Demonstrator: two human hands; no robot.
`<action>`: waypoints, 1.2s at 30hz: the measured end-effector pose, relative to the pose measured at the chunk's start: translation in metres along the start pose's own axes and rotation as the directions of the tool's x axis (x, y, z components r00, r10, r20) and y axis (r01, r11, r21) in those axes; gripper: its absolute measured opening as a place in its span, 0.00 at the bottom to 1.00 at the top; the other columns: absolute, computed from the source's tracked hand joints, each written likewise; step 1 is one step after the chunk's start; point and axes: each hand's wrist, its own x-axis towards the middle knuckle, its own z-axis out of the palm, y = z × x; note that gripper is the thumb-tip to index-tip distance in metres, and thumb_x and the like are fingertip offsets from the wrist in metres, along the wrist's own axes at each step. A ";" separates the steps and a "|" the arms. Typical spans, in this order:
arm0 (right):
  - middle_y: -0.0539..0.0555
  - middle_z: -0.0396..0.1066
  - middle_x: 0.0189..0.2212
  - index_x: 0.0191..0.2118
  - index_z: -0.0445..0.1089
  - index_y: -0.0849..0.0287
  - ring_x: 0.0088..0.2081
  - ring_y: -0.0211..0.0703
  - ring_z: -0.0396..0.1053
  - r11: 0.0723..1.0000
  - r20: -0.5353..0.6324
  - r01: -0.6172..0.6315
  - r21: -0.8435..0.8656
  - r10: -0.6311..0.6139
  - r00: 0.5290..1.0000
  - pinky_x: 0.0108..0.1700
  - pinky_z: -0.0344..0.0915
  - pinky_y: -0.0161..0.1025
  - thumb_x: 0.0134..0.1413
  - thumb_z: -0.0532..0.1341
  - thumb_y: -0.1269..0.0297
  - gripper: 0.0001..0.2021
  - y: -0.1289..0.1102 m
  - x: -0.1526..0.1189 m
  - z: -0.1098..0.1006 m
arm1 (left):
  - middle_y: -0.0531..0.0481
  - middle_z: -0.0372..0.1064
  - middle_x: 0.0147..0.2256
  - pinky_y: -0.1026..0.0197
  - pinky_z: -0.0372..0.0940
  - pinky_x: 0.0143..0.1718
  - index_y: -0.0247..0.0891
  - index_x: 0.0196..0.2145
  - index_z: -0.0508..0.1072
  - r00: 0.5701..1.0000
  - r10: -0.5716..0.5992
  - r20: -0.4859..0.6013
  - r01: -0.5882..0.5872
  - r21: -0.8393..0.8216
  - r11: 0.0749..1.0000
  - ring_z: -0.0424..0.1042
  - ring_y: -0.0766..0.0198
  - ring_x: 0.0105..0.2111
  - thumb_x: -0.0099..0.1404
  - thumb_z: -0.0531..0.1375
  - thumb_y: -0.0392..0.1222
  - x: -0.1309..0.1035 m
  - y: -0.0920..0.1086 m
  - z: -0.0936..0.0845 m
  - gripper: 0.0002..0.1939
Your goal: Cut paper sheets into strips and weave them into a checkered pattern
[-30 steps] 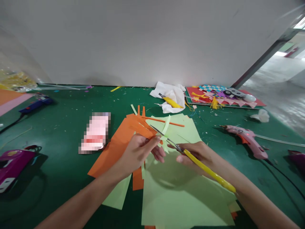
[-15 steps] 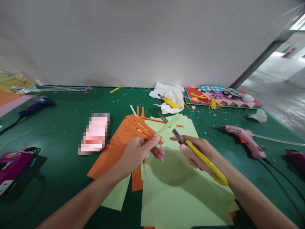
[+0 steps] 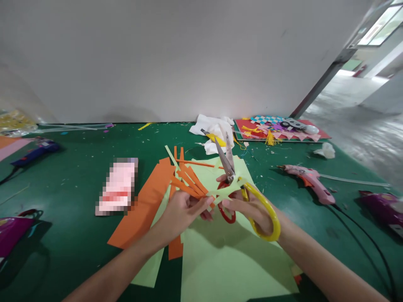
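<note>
Orange paper strips (image 3: 190, 181), fanned out, are pinched at their lower ends by my left hand (image 3: 185, 209). Pale green paper strips (image 3: 228, 189) cross them and reach over to my right hand (image 3: 252, 207), whose thumb presses on one. That same hand carries scissors (image 3: 226, 161) with one yellow and one red handle loop; the blades point up and stand slightly apart. Below both hands lie pale green paper sheets (image 3: 233, 260). Left of them is an orange paper sheet (image 3: 141, 201). My right fingers are partly hidden behind the strips and handles.
A blurred-out pink object (image 3: 116, 186) lies left. To the right are a pink glue gun (image 3: 310, 180) with its cord and a purple tool (image 3: 382, 209). A yellow-handled cutter (image 3: 217, 139) rests on white tissue (image 3: 204, 124) at the back, near a red board (image 3: 321, 133) with decorations.
My right hand has come in to my left, and its thumb now presses on a green strip. The scissors have turned so their blades point up. The view has shifted slightly.
</note>
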 end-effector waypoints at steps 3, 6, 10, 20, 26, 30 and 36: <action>0.49 0.66 0.30 0.50 0.63 0.55 0.29 0.38 0.65 0.986 0.034 -0.017 0.164 0.012 0.999 0.31 0.63 0.37 0.54 0.63 0.56 0.19 0.008 0.003 0.004 | 0.51 0.71 0.23 0.61 0.70 0.27 0.37 0.27 0.73 1.000 -0.005 0.019 0.007 -0.109 0.994 0.75 0.60 0.23 0.58 0.64 0.46 0.000 -0.006 0.003 0.10; 0.47 0.64 0.27 0.49 0.62 0.55 0.26 0.36 0.63 0.983 0.021 0.007 0.184 -0.011 1.000 0.29 0.62 0.36 0.54 0.64 0.59 0.18 0.010 0.004 0.005 | 0.50 0.72 0.26 0.61 0.71 0.28 0.37 0.30 0.72 0.998 0.024 0.052 -0.016 -0.146 0.989 0.75 0.60 0.26 0.60 0.63 0.45 -0.003 -0.006 0.005 0.09; 0.46 0.65 0.25 0.49 0.60 0.56 0.26 0.36 0.64 0.975 0.025 0.036 0.217 -0.042 0.999 0.30 0.62 0.36 0.56 0.62 0.61 0.17 0.008 0.005 0.006 | 0.48 0.74 0.32 0.60 0.70 0.31 0.39 0.41 0.69 0.986 0.034 0.165 -0.001 -0.194 0.981 0.76 0.59 0.29 0.60 0.63 0.39 -0.008 -0.003 0.004 0.11; 0.47 0.64 0.26 0.46 0.61 0.56 0.24 0.35 0.61 0.989 -0.006 0.020 0.147 -0.019 1.000 0.27 0.59 0.35 0.53 0.64 0.61 0.16 -0.002 0.003 0.009 | 0.41 0.74 0.33 0.62 0.68 0.30 0.31 0.36 0.75 0.957 -0.113 0.269 0.236 -0.485 0.842 0.74 0.60 0.30 0.63 0.57 0.37 -0.004 -0.005 0.001 0.09; 0.47 0.63 0.29 0.46 0.62 0.55 0.26 0.34 0.60 0.972 -0.036 0.034 0.232 -0.026 0.999 0.27 0.59 0.34 0.49 0.65 0.64 0.18 0.000 0.006 0.012 | 0.54 0.68 0.29 0.70 0.63 0.28 0.39 0.42 0.72 0.953 -0.200 0.229 0.287 -0.462 0.839 0.69 0.71 0.27 0.57 0.67 0.36 -0.003 -0.004 -0.002 0.14; 0.48 0.63 0.32 0.50 0.61 0.53 0.27 0.36 0.63 0.958 -0.070 0.045 0.285 -0.026 0.997 0.25 0.60 0.34 0.52 0.63 0.61 0.19 0.006 0.008 0.005 | 0.55 0.68 0.30 0.72 0.60 0.27 0.40 0.41 0.72 0.969 -0.196 0.147 0.241 -0.425 0.872 0.68 0.73 0.27 0.58 0.66 0.36 -0.002 -0.003 -0.001 0.13; 0.51 0.64 0.29 0.37 0.63 0.57 0.26 0.38 0.62 0.971 -0.109 -0.016 0.238 0.043 0.993 0.27 0.60 0.37 0.59 0.55 0.47 0.16 0.008 0.011 0.000 | 0.56 0.66 0.31 0.70 0.62 0.33 0.39 0.38 0.72 0.984 -0.123 -0.127 0.044 -0.500 0.865 0.68 0.72 0.31 0.57 0.67 0.37 0.002 -0.006 -0.001 0.11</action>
